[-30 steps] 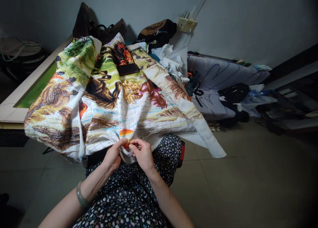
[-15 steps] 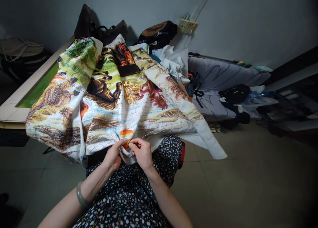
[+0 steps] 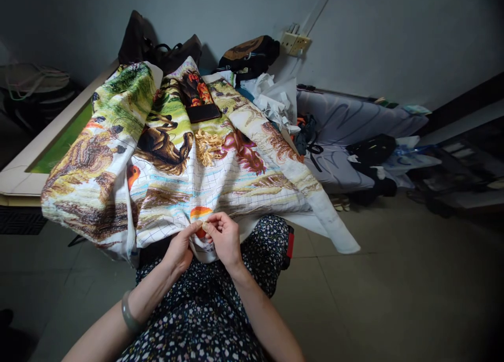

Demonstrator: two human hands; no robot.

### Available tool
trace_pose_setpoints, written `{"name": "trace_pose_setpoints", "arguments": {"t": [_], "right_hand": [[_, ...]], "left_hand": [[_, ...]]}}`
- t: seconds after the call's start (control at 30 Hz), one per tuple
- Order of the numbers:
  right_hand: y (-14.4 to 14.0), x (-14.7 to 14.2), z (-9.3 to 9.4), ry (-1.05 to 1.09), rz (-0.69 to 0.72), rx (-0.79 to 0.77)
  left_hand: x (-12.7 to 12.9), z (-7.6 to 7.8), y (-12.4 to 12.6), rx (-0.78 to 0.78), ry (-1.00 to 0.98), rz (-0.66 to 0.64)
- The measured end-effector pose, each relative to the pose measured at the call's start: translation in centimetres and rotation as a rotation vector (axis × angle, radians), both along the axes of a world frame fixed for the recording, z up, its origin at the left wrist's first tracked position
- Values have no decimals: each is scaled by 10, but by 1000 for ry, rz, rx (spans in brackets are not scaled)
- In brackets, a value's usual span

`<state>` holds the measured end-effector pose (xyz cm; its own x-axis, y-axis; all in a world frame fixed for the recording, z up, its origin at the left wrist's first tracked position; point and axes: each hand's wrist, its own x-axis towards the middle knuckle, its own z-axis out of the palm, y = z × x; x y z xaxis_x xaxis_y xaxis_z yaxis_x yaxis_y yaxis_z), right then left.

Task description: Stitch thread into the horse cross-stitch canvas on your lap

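Note:
A large cross-stitch cloth (image 3: pixel 220 186), white with a printed grid and stitched horses, lies in folds over the table and hangs to my lap. My left hand (image 3: pixel 180 250) is closed on its near edge, thumb on top beside an orange stitched patch (image 3: pixel 200 211). My right hand (image 3: pixel 225 238) is pinched at that patch, its fingertips almost meeting the left thumb. Whatever is between those fingertips is too small to make out. A loose bundle of yellow thread (image 3: pixel 208 147) and a dark phone (image 3: pixel 203 113) rest on the cloth.
The pale table frame (image 3: pixel 16 170) with a green panel shows at left. Dark bags (image 3: pixel 159 49) and white plastic bags (image 3: pixel 277 99) stand at the back by the wall socket (image 3: pixel 295 42). A covered seat (image 3: pixel 334 120) holding dark clothing is on the right. My knee (image 3: pixel 271 236) is under the cloth.
My right hand has risen slightly and its fingertips have come closer to the left thumb, over the orange patch. A thin pale thread stretched rightward before shows less now. The left hand stays put.

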<state>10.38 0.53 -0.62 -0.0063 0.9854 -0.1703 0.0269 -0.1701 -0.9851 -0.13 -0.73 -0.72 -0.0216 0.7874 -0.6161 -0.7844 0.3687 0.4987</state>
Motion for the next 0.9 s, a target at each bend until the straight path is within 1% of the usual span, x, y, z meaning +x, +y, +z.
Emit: {"name": "trace_pose_setpoints", "arguments": {"t": [0.07,0.2,0.33,0.47,0.57,0.6,0.67,0.73,0.8,0.87,0.9], "right_hand": [[2,2,3,-62,52,52],[3,9,11,-309,177,207],[4,12,20,-493,280,216],[4,8,23,-653,285,253],[2,4,24,-686,229,313],[1,4,26,-660,185,341],[1,8,35,-537,41,409],[1,25,53,-312,-131,464],[1,60,77,-31,-255,479],[-2,111,100,195,-295,503],[-6,137,109,249,-291,565]], "left_hand": [[0,0,-1,15,1,9],[-1,-4,-3,3,8,25],[-2,-7,-4,7,13,17],[-3,-4,-4,42,18,10],[-2,1,-4,71,15,-29],[-2,2,-3,81,11,-45],[-2,3,-3,93,12,-59],[-2,3,-2,81,28,-34],[-2,1,-2,65,45,4],[-4,-2,-2,64,47,32],[-5,-3,-3,68,43,37]]}}
